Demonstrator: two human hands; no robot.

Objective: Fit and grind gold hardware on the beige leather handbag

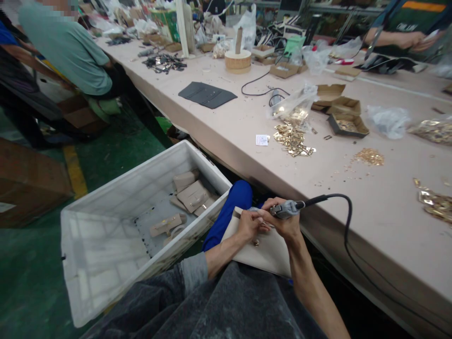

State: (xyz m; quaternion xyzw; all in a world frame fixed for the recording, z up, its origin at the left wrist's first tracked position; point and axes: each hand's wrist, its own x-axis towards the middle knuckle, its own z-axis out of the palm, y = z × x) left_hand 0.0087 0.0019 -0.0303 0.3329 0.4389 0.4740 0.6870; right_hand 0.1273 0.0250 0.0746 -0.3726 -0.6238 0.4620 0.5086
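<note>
Head view: right hand is clamped on a corded tool; left hand bends over the pale panel across the lap, its hold indeterminable. Step appears to be tool work on the panel; next move calls for steadying it. Surface bears metal fittings; white bin stands on green floor.

A panel lies on the lap beneath the left hand and the right hand, a tool in the latter. Left of the grip stands a bin, parts inside; ahead, on the table, lie heaped fittings, a label to their left, boxes to their right.
</note>
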